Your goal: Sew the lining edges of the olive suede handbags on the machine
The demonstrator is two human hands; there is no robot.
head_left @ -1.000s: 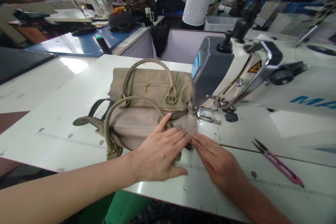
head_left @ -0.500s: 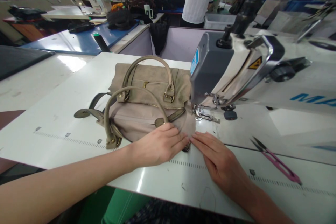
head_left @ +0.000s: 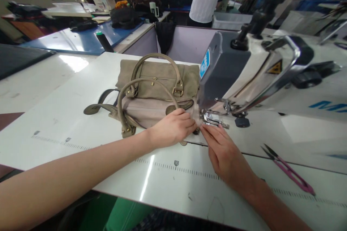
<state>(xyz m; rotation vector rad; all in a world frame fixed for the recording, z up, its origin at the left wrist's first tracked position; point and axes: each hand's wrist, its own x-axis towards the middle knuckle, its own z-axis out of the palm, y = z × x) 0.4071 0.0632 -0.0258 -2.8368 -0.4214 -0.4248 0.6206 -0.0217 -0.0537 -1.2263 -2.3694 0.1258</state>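
"Bag (head_left: pixel 155 93) secure?"

"My left hand (head_left: pixel 173 128) grips its near right corner; my right hand (head_left: pixel 227 151) lies straight-fingered beside it, tips at the same edge, though whether they pinch I can't tell."

"What's changed?"

"Both hands and bag have slid away from me across the desk (head_left: pixel 200 191), so that corner now sits just beside the presser foot (head_left: pixel 213 118), better placed against it, I'd judge. Snips (head_left: pixel 282 164) lie to my right."

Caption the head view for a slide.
Left hand on khaki handbag, right hand at its edge, beside a sewing machine.
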